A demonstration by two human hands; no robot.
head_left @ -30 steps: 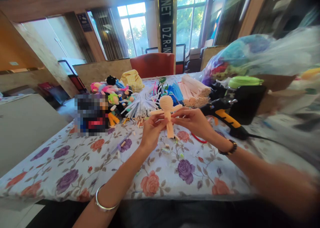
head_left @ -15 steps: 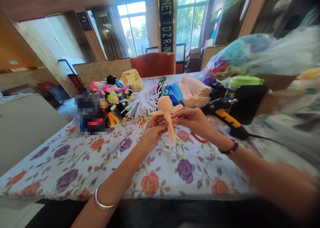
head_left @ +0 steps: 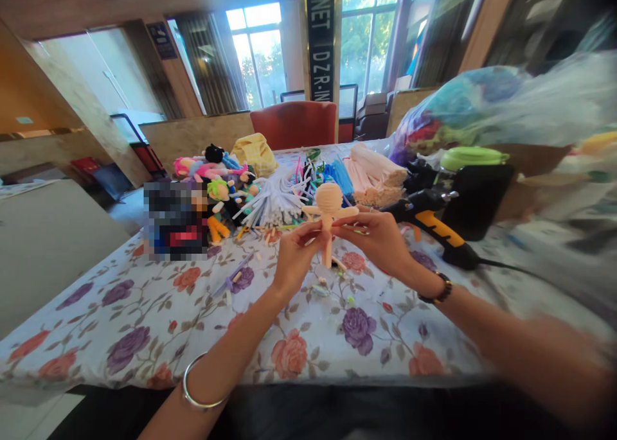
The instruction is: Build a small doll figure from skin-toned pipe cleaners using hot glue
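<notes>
A cream-coloured doll figure (head_left: 329, 200), made of what looks like wound pipe cleaners, is held upright above the table. It has a round coiled head, two arms stretched sideways and a narrow body. My left hand (head_left: 299, 250) pinches its body from the left, just below the arms. From the right, my right hand (head_left: 378, 237) grips it with thumb and fingers at the chest, under one arm. Behind the doll lies a fanned bundle of white pipe cleaners (head_left: 274, 199).
A black and yellow glue gun (head_left: 436, 228) with a cable lies to the right. Finished dolls (head_left: 219, 193) are heaped at the back left. Peach pipe cleaner bundles (head_left: 376, 173), a large plastic bag (head_left: 463, 106) and a red chair (head_left: 294, 124) stand beyond. Scraps litter the flowered tablecloth (head_left: 193, 337).
The doll has shifted slightly right and turned more upright between my hands. Both hands still hold it, and the left has moved a little to the right.
</notes>
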